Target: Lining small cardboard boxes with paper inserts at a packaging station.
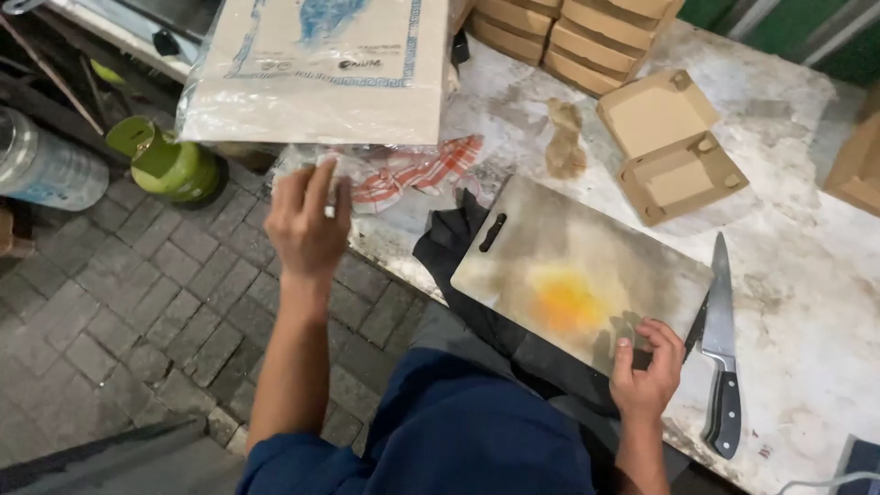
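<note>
**Hidden, cut off, unclear**

Large flat cream paper-and-plastic bag (316, 69): top cut by frame edge, print partly out of view. Stack of brown cardboard boxes (568, 32): tops cut off. Brown box at right edge (860, 165): only a corner shows. Dark blue item, bottom-right corner (862, 456): mostly cut off, can't tell what. Black cloth (449, 243): partly under pale stained cutting board (577, 270). Left hand (307, 225) fingers hide whatever they pinch.

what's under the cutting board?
A black cloth sticks out from beneath the cutting board at its left end, on the worn white table. The right hand grips the board's near corner. How far the cloth runs underneath is hidden.
</note>
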